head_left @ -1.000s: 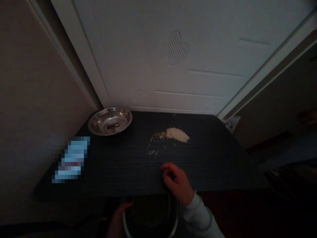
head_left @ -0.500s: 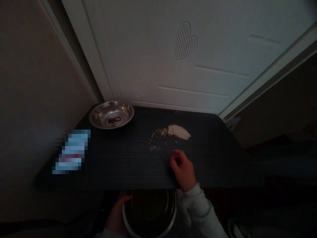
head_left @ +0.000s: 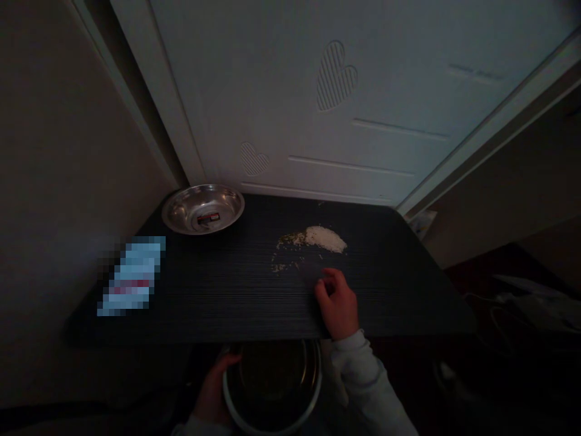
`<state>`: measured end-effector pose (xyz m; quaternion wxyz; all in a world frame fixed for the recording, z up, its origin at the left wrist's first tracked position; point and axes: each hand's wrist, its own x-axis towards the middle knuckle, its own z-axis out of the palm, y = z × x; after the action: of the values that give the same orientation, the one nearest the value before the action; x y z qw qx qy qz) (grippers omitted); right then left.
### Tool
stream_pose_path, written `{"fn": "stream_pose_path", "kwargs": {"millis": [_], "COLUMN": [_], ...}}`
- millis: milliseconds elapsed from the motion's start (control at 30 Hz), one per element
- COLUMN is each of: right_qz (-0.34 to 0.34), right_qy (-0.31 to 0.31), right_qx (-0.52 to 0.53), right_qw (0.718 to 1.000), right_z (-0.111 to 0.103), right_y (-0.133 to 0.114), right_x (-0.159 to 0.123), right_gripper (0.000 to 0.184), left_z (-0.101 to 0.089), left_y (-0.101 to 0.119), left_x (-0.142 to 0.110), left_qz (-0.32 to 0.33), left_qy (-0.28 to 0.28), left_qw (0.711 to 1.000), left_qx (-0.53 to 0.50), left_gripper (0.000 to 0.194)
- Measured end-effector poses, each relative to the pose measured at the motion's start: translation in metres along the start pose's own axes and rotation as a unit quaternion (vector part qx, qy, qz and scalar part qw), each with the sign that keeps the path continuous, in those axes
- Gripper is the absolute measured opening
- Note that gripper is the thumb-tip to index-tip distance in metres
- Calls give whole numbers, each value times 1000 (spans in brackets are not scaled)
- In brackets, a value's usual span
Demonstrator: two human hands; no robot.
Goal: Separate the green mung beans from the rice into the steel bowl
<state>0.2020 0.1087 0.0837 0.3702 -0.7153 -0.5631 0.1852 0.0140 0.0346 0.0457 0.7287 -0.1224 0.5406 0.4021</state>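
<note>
My right hand (head_left: 338, 303) is closed in a pinch over the front part of the dark table (head_left: 204, 290). It grips a thin, see-through flat piece (head_left: 309, 272), faint in the dim light. Beyond it lies a heap of white grains (head_left: 325, 238), like rice, with a small patch of green grains (head_left: 293, 238) on its left. Loose white grains (head_left: 279, 267) are scattered left of the hand. Just below the table's front edge, my left hand (head_left: 215, 390) holds the left side of a round bowl (head_left: 272, 424) with a pale rim and dark inside.
A shiny metal basin (head_left: 231, 209) with a dark label in it stands at the table's back left. A blurred, pixelated light-blue item (head_left: 131, 275) lies at the left edge. Behind the table rises a white panel (head_left: 281, 79) with carved hearts.
My right hand has shifted a little to the right and away from the loose grains, with the thin piece. My left hand keeps the bowl under the table edge. The view has turned slightly.
</note>
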Motion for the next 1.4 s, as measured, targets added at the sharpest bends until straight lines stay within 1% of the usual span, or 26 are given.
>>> {"fn": "stream_pose_path", "kwargs": {"millis": [133, 233, 333, 400, 533, 667, 767, 833, 867, 933, 1000, 1067, 1133, 1200, 1267, 1333, 1400], "right_qz": [-7, -31, -53, -51, -41, -22, -13, -11, -10, -12, -17, -25, -30, -26, -20, -18, -21], "right_qy": [1, -39, -72, -68, -42, -17, -11, -8, -9, -19, -36, -52, -68, -73, -64, -53, -49], "right_qx": [18, 49, 53, 42, 17, -5, -6, 0, 4, 15, 23, 22, 9, -15, -44, -68, -85], "right_qw": [1000, 998, 995, 995, 998, 1000, 1000, 1000, 1000, 1000, 999, 998, 997, 997, 997, 996, 995], "right_z": [-1, -1, 0, 0, 1, 0, 0, -1, -2, -3, -4, -5, -5, -4, -5, -7, -11], "right_y": [0, -2, -4, -4, -1, 2, 3, 3, 4, 4, 3, 0, -2, -3, -1, 3, 8], "right_x": [-1, -5, -8, -8, -6, -2, 1, 3, 3, 4, 5, 7, 10, 14, 19, 24, 30], "right_gripper": [23, 23, 23, 22, 23, 24, 25, 25, 25, 25, 25, 25, 25, 25, 25, 26, 26], "left_z": [-5, -10, -11, -10, -9, -10, -9, -7, -7, -5, -4, -2, -2, -2, -2, -2, -1], "left_y": [-1, -4, -5, -5, -4, -8, -11, -11, -10, -8, -6, -4, -3, -3, -3, -3, -4], "left_x": [5, 10, 10, 8, 9, 15, 17, 17, 17, 16, 15, 14, 14, 15, 17, 18, 19], "left_qz": [-20, -32, -18, -15, -39, -39, -66, -82, -78, -48, -37, -57, -74, -68, -54, -58, -51], "left_qy": [-5, -22, -49, -53, -48, -80, -87, -80, -75, -59, -44, -33, -18, 10, 36, 57, 64], "left_qw": [1000, 999, 998, 998, 998, 995, 993, 993, 993, 996, 997, 997, 996, 997, 998, 997, 997], "left_qx": [-9, -22, -36, -38, -34, -41, -35, -43, -48, -55, -50, -45, -35, -20, -9, -4, -4], "left_gripper": [11, 10, 12, 11, 11, 11, 10, 8, 8, 8, 8, 9, 12, 16, 20, 23, 25]}}
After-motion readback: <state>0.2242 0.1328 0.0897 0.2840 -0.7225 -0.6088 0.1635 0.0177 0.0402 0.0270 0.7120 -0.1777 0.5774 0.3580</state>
